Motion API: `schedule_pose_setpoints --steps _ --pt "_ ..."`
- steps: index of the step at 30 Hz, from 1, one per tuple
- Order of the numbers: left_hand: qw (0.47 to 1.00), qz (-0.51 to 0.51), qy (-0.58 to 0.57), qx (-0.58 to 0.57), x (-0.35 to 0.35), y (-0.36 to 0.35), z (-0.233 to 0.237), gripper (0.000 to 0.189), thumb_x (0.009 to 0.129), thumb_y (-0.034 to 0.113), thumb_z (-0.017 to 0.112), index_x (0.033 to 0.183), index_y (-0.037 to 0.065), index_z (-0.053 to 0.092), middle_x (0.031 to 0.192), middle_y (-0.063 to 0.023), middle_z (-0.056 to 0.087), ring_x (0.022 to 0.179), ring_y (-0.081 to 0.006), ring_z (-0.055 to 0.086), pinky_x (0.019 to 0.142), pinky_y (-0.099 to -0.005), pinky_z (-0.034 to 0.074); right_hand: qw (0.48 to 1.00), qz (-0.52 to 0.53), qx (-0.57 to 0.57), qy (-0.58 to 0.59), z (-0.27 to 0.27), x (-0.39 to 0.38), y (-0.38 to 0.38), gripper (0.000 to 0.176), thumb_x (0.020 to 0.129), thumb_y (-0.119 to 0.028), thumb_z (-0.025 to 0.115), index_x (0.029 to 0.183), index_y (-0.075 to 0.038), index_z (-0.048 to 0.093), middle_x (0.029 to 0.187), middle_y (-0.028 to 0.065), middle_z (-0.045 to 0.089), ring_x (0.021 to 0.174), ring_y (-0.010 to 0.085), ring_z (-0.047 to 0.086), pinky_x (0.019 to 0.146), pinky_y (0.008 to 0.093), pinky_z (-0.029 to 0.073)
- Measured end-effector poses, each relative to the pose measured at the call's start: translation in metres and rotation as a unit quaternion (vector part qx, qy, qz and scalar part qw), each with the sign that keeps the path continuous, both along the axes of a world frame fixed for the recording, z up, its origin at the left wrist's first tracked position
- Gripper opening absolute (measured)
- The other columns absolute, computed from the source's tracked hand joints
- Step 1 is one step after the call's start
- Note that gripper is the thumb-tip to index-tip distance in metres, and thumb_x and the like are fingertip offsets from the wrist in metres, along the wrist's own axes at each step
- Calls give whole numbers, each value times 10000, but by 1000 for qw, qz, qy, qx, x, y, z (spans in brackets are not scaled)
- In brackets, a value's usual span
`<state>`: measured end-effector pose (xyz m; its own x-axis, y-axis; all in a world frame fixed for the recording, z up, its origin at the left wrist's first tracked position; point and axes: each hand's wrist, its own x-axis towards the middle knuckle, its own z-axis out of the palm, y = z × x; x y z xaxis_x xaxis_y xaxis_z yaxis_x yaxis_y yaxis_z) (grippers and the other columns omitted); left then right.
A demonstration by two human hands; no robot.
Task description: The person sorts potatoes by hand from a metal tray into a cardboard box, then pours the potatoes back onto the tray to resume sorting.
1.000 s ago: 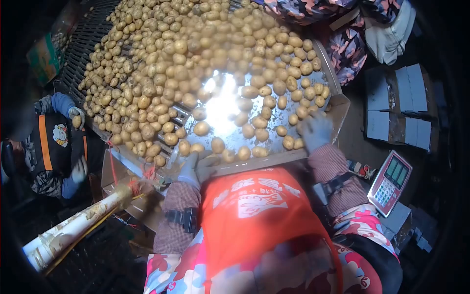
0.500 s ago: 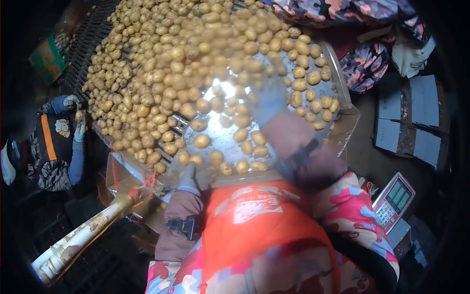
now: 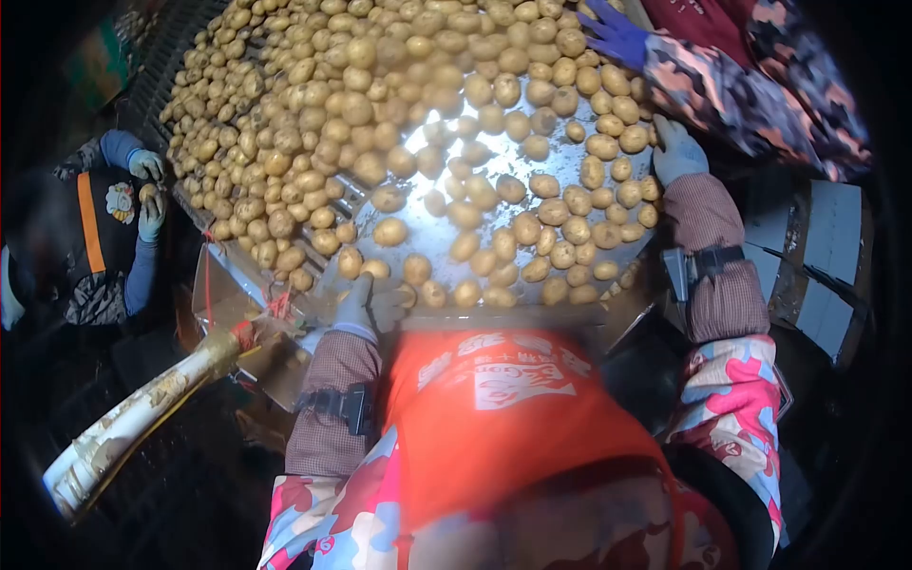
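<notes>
A large heap of potatoes (image 3: 313, 104) covers the upper part of a metal tray (image 3: 423, 237), with looser potatoes spread over its shiny surface. My left hand (image 3: 355, 302) in a grey glove rests at the tray's near left edge beside some potatoes, fingers apart, gripping none. My right hand (image 3: 678, 152), also gloved, lies at the right rim of the tray, next to the potatoes there, its fingers spread and nothing visible in them.
Across at the upper right, a co-worker's purple-gloved hand (image 3: 616, 34) reaches over the potatoes. Another person (image 3: 104, 228) at the left holds a potato. A worn white pole (image 3: 142, 413) juts out at lower left. Boxes (image 3: 828, 266) stand at right.
My right hand has moved from over the tray to its right rim. More potatoes lie on the right of the tray. The co-worker's purple glove has come into view.
</notes>
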<state>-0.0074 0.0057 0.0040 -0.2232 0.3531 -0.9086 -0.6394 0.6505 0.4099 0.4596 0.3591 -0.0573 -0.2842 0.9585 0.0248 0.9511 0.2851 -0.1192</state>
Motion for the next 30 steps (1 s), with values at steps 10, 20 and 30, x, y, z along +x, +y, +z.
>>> schedule_pose_setpoints --steps 10,20,30 --pt "1000 -14 6 11 -2 -1 -2 521 1030 452 445 1141 -19 639 905 -205 735 654 -305 661 546 -362 525 965 -152 -211 -41 43 -29 -10 615 913 -487 536 1420 -146 471 1328 250 595 1199 398 595 1022 461 459" --pt "999 42 25 25 1 -3 -14 539 1039 434 399 1121 -26 667 931 -194 741 684 -299 684 559 -364 537 983 122 -38 -128 39 -148 -43 341 916 -216 592 1254 -174 590 1108 102 670 995 315 665 842 467 516" --pt "945 35 -288 147 50 10 40 498 1048 381 417 1374 18 515 1305 -218 618 1194 -341 605 1007 -414 497 874 -30 -362 323 83 -174 -141 451 908 -363 681 1264 -91 628 1138 122 691 979 266 655 858 365 520"
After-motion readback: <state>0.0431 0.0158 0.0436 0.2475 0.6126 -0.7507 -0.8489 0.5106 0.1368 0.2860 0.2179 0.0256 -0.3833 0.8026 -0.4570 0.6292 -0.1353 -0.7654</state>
